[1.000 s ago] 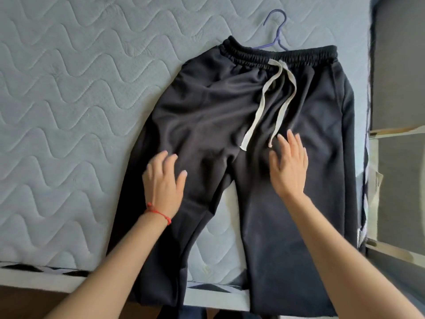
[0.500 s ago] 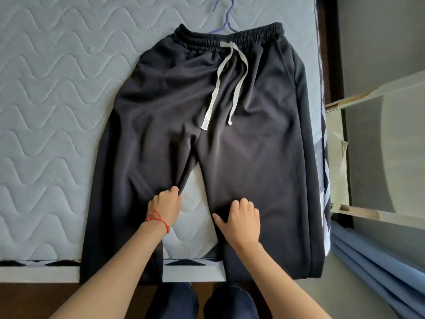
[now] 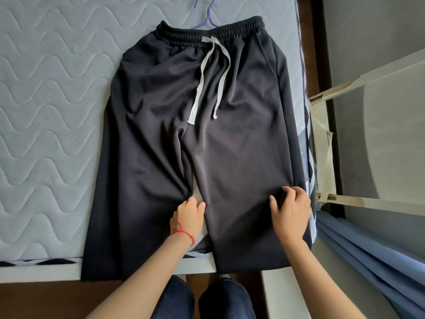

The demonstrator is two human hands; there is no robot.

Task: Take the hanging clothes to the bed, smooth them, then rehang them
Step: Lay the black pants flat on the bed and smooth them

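Down low, hands (image 3: 239,215) on trousers (image 3: 230,146), hems overhanging mattress (image 3: 46,111) edge.

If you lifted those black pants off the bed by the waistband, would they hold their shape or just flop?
Probably flop: the black pants lie in soft folds and their legs drape limply over the mattress edge. The slightly shiny fabric looks fairly slippery, so it may slide. The drawstring lies loose and would likely dangle. The purple hanger at the waistband might give firmer support.
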